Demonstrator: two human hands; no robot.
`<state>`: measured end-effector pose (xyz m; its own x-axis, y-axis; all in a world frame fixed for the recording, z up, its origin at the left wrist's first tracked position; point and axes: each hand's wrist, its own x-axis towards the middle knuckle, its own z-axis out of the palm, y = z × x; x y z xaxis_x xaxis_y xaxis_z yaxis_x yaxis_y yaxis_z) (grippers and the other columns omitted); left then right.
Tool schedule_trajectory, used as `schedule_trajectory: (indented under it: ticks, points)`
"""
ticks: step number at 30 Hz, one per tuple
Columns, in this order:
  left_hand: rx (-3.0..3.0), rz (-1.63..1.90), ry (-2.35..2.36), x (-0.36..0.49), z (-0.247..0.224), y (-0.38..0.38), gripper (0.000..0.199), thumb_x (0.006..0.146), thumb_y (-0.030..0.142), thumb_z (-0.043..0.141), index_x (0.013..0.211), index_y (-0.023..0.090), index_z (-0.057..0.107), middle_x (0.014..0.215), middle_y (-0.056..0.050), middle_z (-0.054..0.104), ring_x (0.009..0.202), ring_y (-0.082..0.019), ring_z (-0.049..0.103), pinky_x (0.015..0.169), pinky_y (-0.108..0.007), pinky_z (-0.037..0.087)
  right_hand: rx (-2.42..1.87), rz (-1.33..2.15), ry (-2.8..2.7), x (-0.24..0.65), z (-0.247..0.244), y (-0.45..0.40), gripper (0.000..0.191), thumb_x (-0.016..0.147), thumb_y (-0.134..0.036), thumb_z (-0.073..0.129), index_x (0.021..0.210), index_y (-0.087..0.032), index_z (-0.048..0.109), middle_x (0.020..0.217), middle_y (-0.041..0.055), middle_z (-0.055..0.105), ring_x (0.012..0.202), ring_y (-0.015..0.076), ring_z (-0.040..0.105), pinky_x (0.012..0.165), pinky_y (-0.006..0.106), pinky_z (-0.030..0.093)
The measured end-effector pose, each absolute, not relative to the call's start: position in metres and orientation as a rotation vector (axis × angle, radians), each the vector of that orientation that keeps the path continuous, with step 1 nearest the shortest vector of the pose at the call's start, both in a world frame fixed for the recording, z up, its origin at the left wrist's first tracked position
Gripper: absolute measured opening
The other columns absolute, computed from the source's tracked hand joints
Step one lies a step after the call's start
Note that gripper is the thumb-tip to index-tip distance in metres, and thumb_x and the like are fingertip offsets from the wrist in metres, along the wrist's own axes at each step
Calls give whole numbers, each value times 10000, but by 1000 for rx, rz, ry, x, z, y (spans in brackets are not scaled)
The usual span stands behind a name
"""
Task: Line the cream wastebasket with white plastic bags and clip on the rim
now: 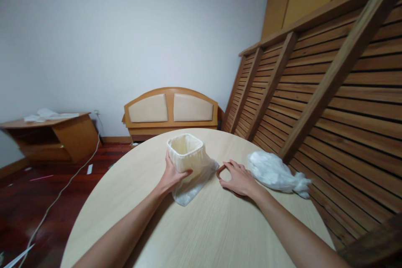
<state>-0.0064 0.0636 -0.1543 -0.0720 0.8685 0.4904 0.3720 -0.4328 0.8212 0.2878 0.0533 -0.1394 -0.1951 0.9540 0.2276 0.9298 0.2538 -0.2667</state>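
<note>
My left hand (176, 174) is wrapped round the near left side of a small cream bin (191, 162), with its thumb across the front. The bin stands upright and open at the top. A thin white plastic liner is folded over its rim, and the loose end hangs down to the table on the right. Just right of the bin, my right hand (238, 178) grips a brown rounded ring (219, 171) low over the table, its thumb and fingers curled at the edge. Part of that ring is hidden under the hand. Beyond it lies a knotted white plastic bag (273, 169).
Everything stands on a round pale wooden table (207, 234). A slatted wooden bed frame (314, 104) leans along the right side. Behind the table is a padded headboard (171, 109). At left, a low cabinet (69, 138) and a white cable (67, 184) on the floor.
</note>
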Motion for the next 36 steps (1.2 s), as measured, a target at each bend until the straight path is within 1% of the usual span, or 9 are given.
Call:
schedule_trajectory:
  ticks: [4, 7, 9, 11, 15, 21, 28, 32, 36]
  points:
    - [1778, 1450, 1438, -25, -145, 60, 1424, 522, 502, 885, 1500, 201, -106, 1570, -276, 131, 1488, -418, 182, 1181, -605, 227, -1581, 78, -2260, 288, -136, 53, 628, 761, -476, 683, 1327, -216, 599, 1462, 167, 502, 1352, 415, 426, 1069, 612, 331]
    - [1780, 1374, 1577, -46, -131, 53, 1364, 480, 545, 876, 1488, 200, 25, 1495, -263, 288, 1376, -419, 397, 1056, -610, 407, -1323, 90, -2371, 280, -135, 49, 565, 793, -394, 685, 1329, -237, 598, 1455, 120, 527, 1410, 364, 369, 1121, 573, 300]
    - [1783, 1109, 1651, -56, -121, 45, 1209, 488, 575, 846, 1423, 170, 196, 1304, -195, 508, 1163, -358, 590, 917, -520, 522, -1208, 106, -2426, 272, -136, 44, 472, 847, -352, 649, 1305, -242, 618, 1416, 113, 565, 1402, 340, 387, 1121, 560, 308]
    - [1795, 744, 1648, -61, -113, 37, 945, 544, 607, 794, 1268, 154, 390, 1074, -116, 635, 942, -295, 666, 787, -421, 549, -1141, 102, -2475, 264, -135, 41, 351, 908, -319, 593, 1244, -245, 662, 1310, 106, 637, 1344, 319, 455, 1107, 550, 325]
    - [1943, 279, 1734, -55, -109, 23, 583, 574, 541, 767, 979, 178, 558, 910, -67, 687, 836, -273, 657, 686, -327, 477, -1091, 88, -2529, 255, -132, 39, 201, 933, -269, 595, 1077, -236, 730, 1082, 79, 698, 1115, 257, 592, 995, 442, 435]
    - [2088, 125, 1745, -49, -107, 20, 175, 682, 352, 637, 723, 186, 600, 758, -26, 671, 758, -227, 619, 634, -282, 403, -1074, 44, -2543, 248, -130, 40, 149, 944, -211, 583, 892, -215, 723, 922, 49, 684, 941, 216, 625, 853, 360, 471]
    - [1734, 380, 1391, -69, -86, 22, 354, 736, 460, 617, 931, 166, 637, 822, -20, 643, 744, -188, 601, 593, -260, 472, -1128, 61, -2524, 246, -131, 34, 113, 956, -236, 553, 935, -178, 648, 954, 62, 658, 928, 214, 607, 833, 346, 455]
    - [1535, 725, 1249, -80, -77, 21, 343, 734, 456, 715, 914, 177, 630, 913, -28, 658, 863, -188, 621, 749, -292, 507, -1123, 133, -2530, 246, -133, 34, 172, 912, -290, 633, 1043, -180, 651, 1027, 69, 675, 1006, 225, 608, 864, 338, 447]
    - [1312, 958, 1154, -80, -73, 23, 482, 733, 475, 765, 1099, 176, 667, 1149, -97, 678, 988, -211, 635, 843, -315, 490, -1161, 32, -2548, 241, -136, 38, 130, 934, -205, 578, 962, -191, 704, 974, 58, 685, 985, 224, 624, 864, 355, 439]
